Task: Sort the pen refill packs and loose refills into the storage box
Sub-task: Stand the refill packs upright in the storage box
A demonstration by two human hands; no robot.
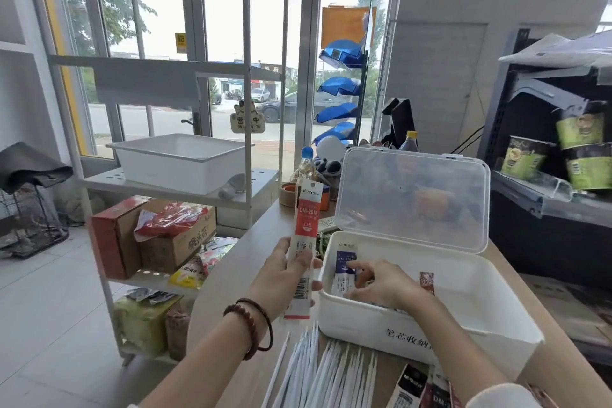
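Refills (326,371) wait; your left fingers (316,285) grasp a red pack (306,225), right fingers (356,265) touch a blue pack (344,270) in the box (430,334); slot red next.

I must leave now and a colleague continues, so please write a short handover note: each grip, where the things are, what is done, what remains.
Left grip: holds a red refill pack upright, left of the storage box.
Right grip: inside the box, fingers on a blue pack standing at its left end; I cannot tell if it is pinching or only touching.
Done: lid open; the blue pack and a dark red pack are in the box.
Left: the red pack, the loose refills on the table before the box, and more packs at the near edge.
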